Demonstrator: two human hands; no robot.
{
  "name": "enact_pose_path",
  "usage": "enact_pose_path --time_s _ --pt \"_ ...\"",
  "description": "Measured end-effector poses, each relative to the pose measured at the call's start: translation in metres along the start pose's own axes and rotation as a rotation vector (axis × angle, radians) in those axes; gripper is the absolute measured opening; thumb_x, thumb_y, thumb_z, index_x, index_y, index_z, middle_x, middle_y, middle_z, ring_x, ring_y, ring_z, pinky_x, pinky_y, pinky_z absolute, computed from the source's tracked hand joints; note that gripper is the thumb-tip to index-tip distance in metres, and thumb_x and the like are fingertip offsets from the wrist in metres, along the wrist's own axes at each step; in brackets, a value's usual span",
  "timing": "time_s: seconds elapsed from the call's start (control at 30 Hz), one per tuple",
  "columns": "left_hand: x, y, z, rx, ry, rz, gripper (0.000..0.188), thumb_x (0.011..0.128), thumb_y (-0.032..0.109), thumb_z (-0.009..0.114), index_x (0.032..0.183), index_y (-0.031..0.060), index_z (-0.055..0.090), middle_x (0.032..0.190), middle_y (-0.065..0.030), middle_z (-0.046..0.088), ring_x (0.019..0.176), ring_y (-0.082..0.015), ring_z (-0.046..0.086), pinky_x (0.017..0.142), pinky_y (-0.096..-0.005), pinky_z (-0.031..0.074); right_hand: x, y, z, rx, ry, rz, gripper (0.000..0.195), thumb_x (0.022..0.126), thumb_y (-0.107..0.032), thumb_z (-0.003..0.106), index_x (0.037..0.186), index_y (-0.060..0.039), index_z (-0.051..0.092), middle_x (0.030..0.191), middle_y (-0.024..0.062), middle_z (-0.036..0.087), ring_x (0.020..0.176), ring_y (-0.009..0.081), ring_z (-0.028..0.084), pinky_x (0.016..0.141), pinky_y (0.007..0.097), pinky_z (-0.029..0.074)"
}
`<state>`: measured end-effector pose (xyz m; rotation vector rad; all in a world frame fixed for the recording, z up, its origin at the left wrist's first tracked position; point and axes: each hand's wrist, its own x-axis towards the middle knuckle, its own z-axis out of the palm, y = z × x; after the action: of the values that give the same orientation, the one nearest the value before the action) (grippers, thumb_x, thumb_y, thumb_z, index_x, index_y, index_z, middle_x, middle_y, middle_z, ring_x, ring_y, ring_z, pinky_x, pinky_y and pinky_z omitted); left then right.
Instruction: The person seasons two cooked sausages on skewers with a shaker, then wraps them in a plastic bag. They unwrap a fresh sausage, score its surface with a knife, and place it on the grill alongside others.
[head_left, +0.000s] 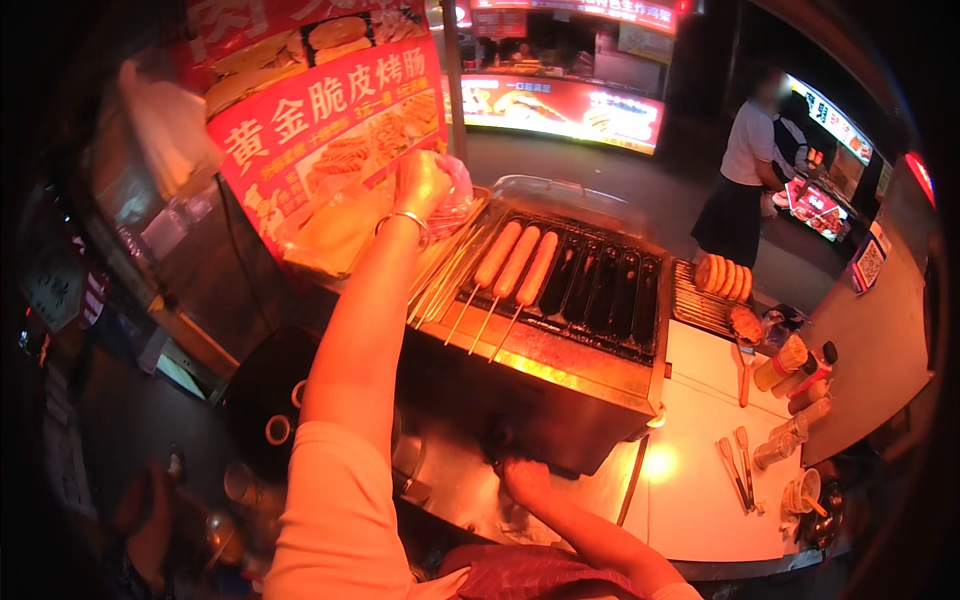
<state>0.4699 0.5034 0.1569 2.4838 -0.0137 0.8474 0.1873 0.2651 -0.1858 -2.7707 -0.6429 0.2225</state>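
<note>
My left hand (424, 184) is raised at the far left corner of a sausage grill (585, 367), closed on a thin plastic bag (456, 196) that holds something I cannot make out. Three skewered sausages (523, 262) lie side by side in the left grooves, sticks towards me. Bamboo skewers (431, 289) lie in a tray along the grill's left side. Low at the front, my right hand (525, 480) is at the underside of the grill's front panel; its fingers are partly hidden, and what they touch is unclear.
Right of the grill, a wire rack (701, 307) bears several round patties (722, 277). A spatula (744, 375), tongs (739, 469), seasoning bottles (780, 364) and a cup (801, 491) stand or lie on the white counter (712, 517). A red food banner (322, 112) hangs behind; a person (742, 165) stands beyond.
</note>
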Motion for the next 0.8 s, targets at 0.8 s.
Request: enact_pose_path --time_s 0.8 --pt "0.027 -0.061 0.059 0.189 0.004 -0.158 0.029 0.07 0.033 0.071 0.073 0.0038 0.072 0.066 -0.0177 0.066 0.066 -0.0288 0.067 0.064 -0.0389 0.05 -0.044 -0.007 -0.045 0.404 -0.098 -0.056 0.016 0.082 -0.022 0.064 0.091 -0.0101 0.059 0.09 0.0122 0.063 0.085 0.033 0.062 0.071 0.0432 0.049"
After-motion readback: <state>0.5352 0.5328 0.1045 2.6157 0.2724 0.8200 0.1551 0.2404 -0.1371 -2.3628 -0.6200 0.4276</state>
